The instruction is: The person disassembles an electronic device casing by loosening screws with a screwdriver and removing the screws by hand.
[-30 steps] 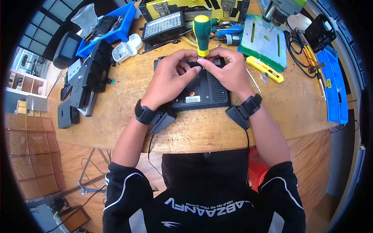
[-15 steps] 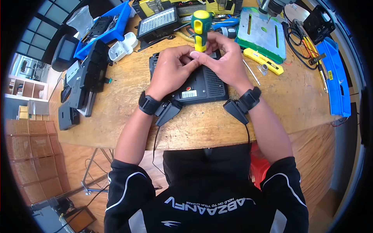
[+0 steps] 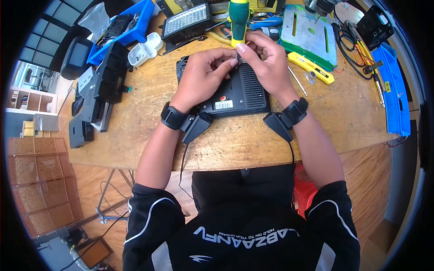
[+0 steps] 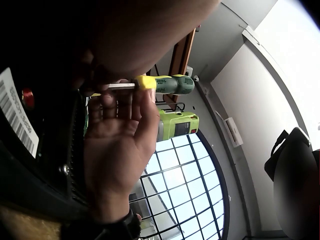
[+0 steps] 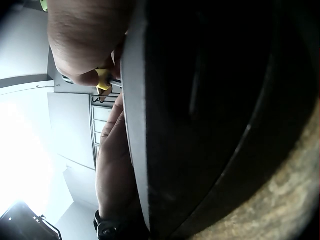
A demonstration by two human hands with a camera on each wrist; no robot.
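A screwdriver with a green and yellow handle (image 3: 239, 22) stands upright over a black device (image 3: 235, 92) with a vented panel. My right hand (image 3: 270, 65) pinches its yellow collar, thumb in front; the left wrist view shows this thumb against the collar (image 4: 146, 83) and the other fingers (image 4: 110, 107) behind the metal shaft (image 4: 121, 86). With thumb and index finger, my left hand (image 3: 199, 79) holds the shaft low down, its wrist side over the device's left part. The screwdriver's tip is hidden. In the right wrist view the device's edge (image 5: 137, 125) covers much of the hands.
A lit-patterned panel lamp (image 3: 187, 25), a small white box (image 3: 145, 50) and a blue bin (image 3: 131, 34) stand behind to the left. At right lie a yellow cutter (image 3: 311, 67), a thin rod (image 3: 298, 82), a green-edged metal plate (image 3: 307, 36) and a blue tray (image 3: 396, 99).
The screwdriver handle has turned, its green gridded side now facing forward. My right thumb has risen onto the yellow collar, and the left hand's fingertips stay around the shaft.
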